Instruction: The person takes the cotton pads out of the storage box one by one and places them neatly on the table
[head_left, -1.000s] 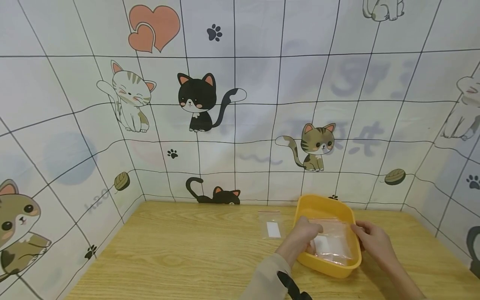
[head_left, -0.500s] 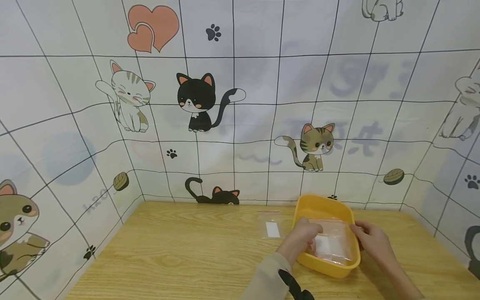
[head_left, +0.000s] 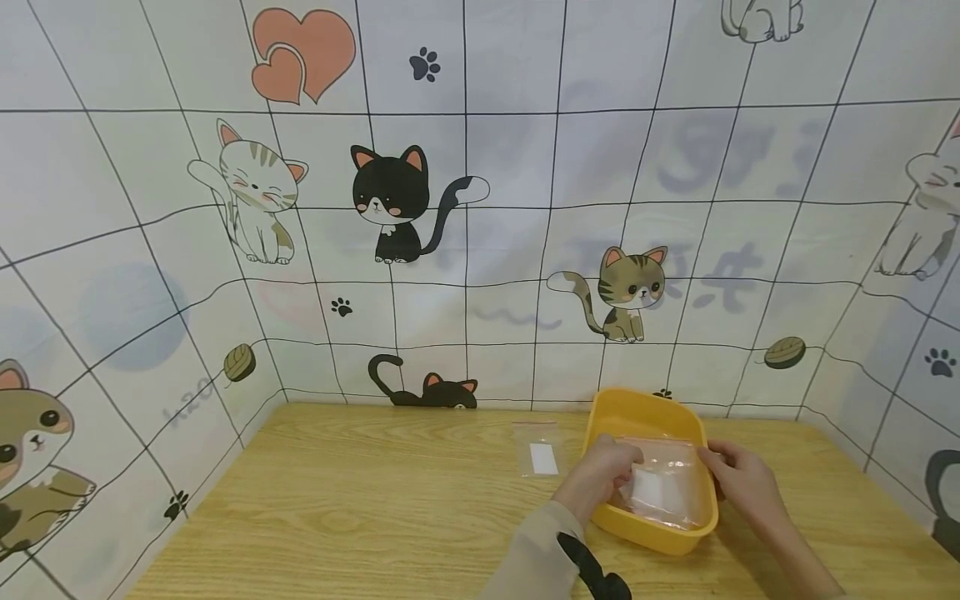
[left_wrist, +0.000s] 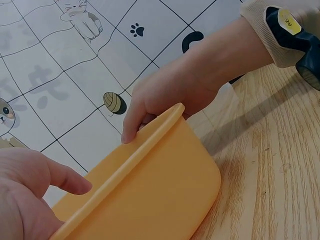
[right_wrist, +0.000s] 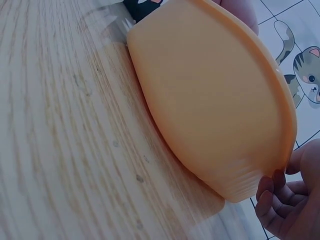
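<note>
A yellow plastic basin (head_left: 637, 533) stands at the table's right side, with clear zip bags (head_left: 678, 492) inside, edged in red with a white label patch. My left hand (head_left: 603, 471) reaches over its left rim and pinches the left edge of the bags; the fingertips are partly hidden. My right hand (head_left: 746, 483) grips the right rim. In the right wrist view, the right hand's curled fingers (right_wrist: 272, 192) lie against the outer wall of the basin (right_wrist: 215, 100). The left wrist view has the left hand (left_wrist: 25, 190) at the near rim, its bag contact hidden.
Another clear zip bag (head_left: 542, 454) with a white label lies flat left of the basin. The wooden table (head_left: 375, 500) meets a white grid backdrop (head_left: 487, 167) printed with cats, right behind the basin.
The bags in the basin shift slightly, and the light on their plastic changes. Both hands stay at nearly the same places on the basin and bags. The head view drifts slightly.
</note>
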